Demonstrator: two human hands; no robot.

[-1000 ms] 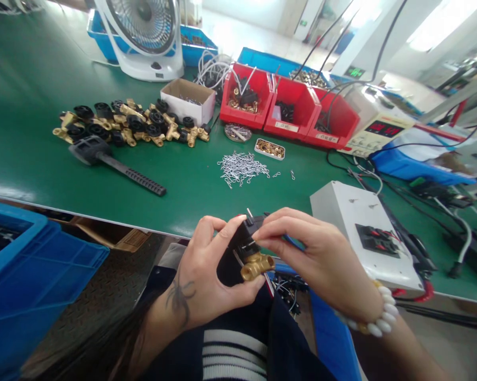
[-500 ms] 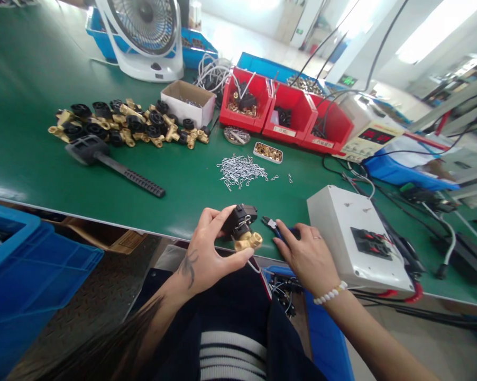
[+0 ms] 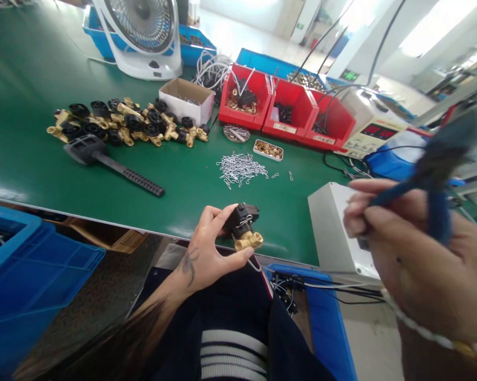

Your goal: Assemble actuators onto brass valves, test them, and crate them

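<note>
My left hand (image 3: 210, 248) is closed round a small valve (image 3: 244, 226) with a black plastic top and a brass body, held at the bench's front edge. A bent silver wire clip shows on its black part. Raised at the right, close to the camera, my right hand (image 3: 416, 248) grips blue-handled pliers (image 3: 432, 174), whose dark jaws point up and are blurred. Beyond my left hand lies a heap of silver wire clips (image 3: 241, 168), with a couple of loose clips to its right.
Brass fittings with black caps (image 3: 131, 123) are piled at the left behind a black mallet (image 3: 115, 166). Red bins (image 3: 288, 114), a cardboard box (image 3: 186, 100) and a fan (image 3: 147, 37) stand at the back. A grey box (image 3: 333, 222) sits at the right.
My right hand has lifted the pliers off the bench and swung them up and right, towards the camera. The left hand and valve have hardly moved.
</note>
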